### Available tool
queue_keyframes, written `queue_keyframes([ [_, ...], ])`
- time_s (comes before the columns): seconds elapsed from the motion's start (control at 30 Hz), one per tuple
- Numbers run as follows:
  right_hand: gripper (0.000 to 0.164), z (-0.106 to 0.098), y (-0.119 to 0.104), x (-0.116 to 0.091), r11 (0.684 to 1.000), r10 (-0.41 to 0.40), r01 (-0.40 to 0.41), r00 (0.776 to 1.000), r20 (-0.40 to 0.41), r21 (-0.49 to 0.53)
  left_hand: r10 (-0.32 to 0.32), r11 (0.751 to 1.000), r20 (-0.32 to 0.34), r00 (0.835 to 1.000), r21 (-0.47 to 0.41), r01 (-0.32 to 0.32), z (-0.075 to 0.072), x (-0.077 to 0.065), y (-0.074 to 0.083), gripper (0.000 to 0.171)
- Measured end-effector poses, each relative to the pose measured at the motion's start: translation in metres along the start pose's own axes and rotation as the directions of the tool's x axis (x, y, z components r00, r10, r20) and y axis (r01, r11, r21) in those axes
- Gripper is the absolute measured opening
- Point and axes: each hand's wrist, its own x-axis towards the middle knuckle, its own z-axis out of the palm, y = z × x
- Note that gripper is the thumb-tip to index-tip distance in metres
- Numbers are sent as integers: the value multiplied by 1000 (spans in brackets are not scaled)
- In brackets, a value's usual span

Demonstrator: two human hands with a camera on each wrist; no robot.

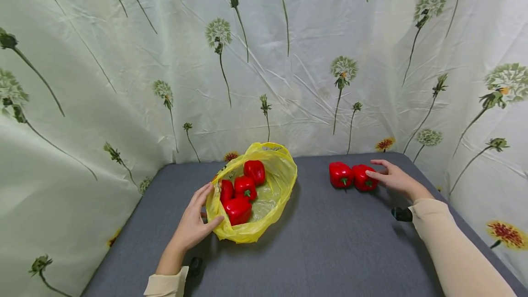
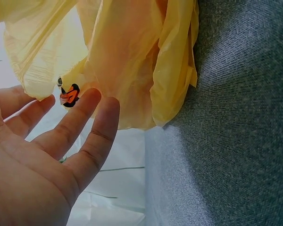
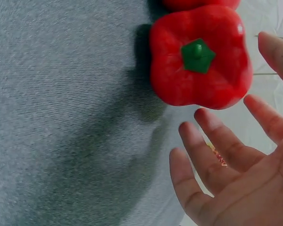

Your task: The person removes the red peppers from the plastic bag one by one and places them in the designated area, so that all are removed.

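Observation:
A yellow plastic bag (image 1: 284,182) stands with its mouth wide, several red bell peppers (image 1: 245,189) inside it. At its left side is my left hand (image 1: 194,223), thumb near the front rim. The left wrist view shows that hand's extended fingers (image 2: 106,122) against the thin yellow plastic (image 2: 127,61). Two more red bell peppers sit side by side at the right: a left one (image 1: 341,174) and a right one (image 1: 365,178). My right hand (image 1: 396,180) is beside the right one, its fingers spread around the near side in the right wrist view, where the pepper's green stem (image 3: 198,55) faces the camera.
A dark grey cloth-covered table (image 1: 313,251) lies under everything. Behind and at both sides hangs a pale curtain (image 1: 309,95) printed with dandelions. Black wrist devices show at the left wrist (image 1: 195,266) and the right wrist (image 1: 401,214).

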Motion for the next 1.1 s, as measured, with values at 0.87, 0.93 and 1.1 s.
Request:
queue_keyframes([
  [0.87,74,8,-64,0,994,-107,110,988,-113,27,14,1000,-5,1000,1,-14,-2,1,-1,89],
  [0.93,73,10,-70,0,992,-119,122,987,-113,25,15,1000,-6,1000,3,-15,-2,1,0,89],
  [1.1,74,15,-81,-2,991,-127,131,987,-93,31,17,1000,-5,1000,2,-17,-2,0,0,89],
])
